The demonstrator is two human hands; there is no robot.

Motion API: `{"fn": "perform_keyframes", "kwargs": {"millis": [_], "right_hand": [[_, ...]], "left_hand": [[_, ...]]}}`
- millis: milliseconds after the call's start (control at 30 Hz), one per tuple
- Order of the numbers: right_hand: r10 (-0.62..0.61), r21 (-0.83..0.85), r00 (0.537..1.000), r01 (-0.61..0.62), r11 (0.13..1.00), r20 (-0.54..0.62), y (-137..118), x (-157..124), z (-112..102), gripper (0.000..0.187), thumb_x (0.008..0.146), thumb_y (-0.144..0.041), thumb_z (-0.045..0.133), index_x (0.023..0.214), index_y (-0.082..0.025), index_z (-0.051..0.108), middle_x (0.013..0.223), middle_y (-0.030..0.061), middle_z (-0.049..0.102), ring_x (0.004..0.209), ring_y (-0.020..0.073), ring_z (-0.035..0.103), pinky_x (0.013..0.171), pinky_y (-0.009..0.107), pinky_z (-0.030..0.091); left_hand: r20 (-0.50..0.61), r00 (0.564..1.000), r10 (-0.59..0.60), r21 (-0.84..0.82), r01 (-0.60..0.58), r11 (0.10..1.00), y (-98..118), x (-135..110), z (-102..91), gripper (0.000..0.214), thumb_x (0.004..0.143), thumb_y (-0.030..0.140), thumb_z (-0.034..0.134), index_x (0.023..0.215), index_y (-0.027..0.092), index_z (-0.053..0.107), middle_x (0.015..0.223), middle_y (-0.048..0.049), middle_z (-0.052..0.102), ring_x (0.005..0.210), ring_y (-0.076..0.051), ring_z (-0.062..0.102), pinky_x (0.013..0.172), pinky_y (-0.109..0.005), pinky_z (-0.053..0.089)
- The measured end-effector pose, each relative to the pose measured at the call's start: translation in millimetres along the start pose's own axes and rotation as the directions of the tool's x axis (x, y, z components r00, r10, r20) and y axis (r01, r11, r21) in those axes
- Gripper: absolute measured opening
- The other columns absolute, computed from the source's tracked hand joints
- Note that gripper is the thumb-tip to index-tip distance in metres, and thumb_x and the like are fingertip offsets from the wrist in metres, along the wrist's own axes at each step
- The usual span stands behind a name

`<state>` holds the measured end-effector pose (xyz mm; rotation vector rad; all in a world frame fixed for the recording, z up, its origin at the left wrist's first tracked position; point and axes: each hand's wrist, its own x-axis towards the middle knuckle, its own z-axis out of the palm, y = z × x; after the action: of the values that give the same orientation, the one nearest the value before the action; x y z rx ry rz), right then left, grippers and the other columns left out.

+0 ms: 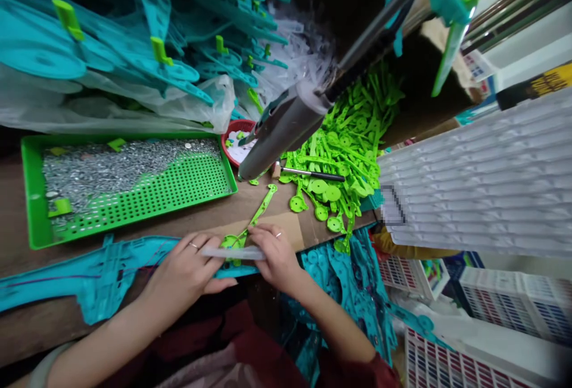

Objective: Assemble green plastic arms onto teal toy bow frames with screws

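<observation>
A narrow, translucent whitish plastic strip (232, 253) spans the gap between my hands near the table's front edge. My left hand (187, 263), closed, has its fingers at the strip's left end, with the thumb stretched below. My right hand (274, 257) is closed at the strip's other end, fingertips bent beside a lime-green plastic piece (261, 206) with a long arm and a rounded base. That piece lies under the strip, partly covered by my fingers. A long teal plastic part (107, 275) runs along the table edge and passes beneath my left hand.
A green perforated tray (179, 191) of small metal pieces stands left, beside a red bowl (230, 140). Lime-green parts (339, 149) are heaped right with a hammer (313, 173). A grey tool (286, 129) hangs overhead. Teal parts (326, 269) fill the area at lower right.
</observation>
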<state>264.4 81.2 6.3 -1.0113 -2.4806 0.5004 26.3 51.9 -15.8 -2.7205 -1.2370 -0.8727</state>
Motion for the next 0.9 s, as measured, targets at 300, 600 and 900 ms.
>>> {"fn": "perform_keyframes", "kwargs": {"millis": [300, 600, 900], "right_hand": [[0.283, 0.243, 0.937, -0.232, 0.942, -0.204, 13.4, 4.0, -31.8, 0.031, 0.093, -0.015, 0.05, 0.118, -0.024, 0.064, 0.117, 0.0082, 0.073, 0.111, 0.0222, 0.069, 0.099, 0.039, 0.055], [0.424, 0.209, 0.593, -0.398, 0.893, -0.685, 32.4, -11.3, -33.9, 0.026, 0.097, -0.04, 0.047, 0.103, -0.02, 0.063, 0.095, 0.0079, 0.066, 0.089, 0.0219, 0.065, 0.084, 0.039, 0.055], [0.802, 0.866, 0.568, -0.48, 0.14, 0.185, -4.5, 6.8, -25.5, 0.042, 0.077, -0.051, 0.077, 0.097, -0.019, 0.059, 0.067, -0.0011, 0.068, 0.047, 0.0141, 0.064, 0.04, 0.021, 0.05]], "left_hand": [[0.008, 1.0, 0.026, 0.05, -0.026, 0.998, -0.3, 4.1, -4.3, 0.05, 0.098, 0.059, 0.045, 0.08, 0.016, 0.062, 0.087, -0.0114, 0.062, 0.082, -0.028, 0.058, 0.075, -0.04, 0.047], [0.059, 0.998, 0.015, -0.048, -0.012, 0.999, -0.6, 1.7, -7.7, 0.042, 0.096, 0.054, 0.055, 0.096, 0.013, 0.066, 0.12, -0.0207, 0.066, 0.101, -0.033, 0.064, 0.086, -0.046, 0.05], [0.12, 0.993, 0.003, -0.154, 0.016, 0.988, -3.3, 3.9, -14.7, 0.039, 0.095, 0.048, 0.06, 0.102, 0.01, 0.067, 0.118, -0.0209, 0.068, 0.105, -0.034, 0.065, 0.09, -0.048, 0.052]]}}
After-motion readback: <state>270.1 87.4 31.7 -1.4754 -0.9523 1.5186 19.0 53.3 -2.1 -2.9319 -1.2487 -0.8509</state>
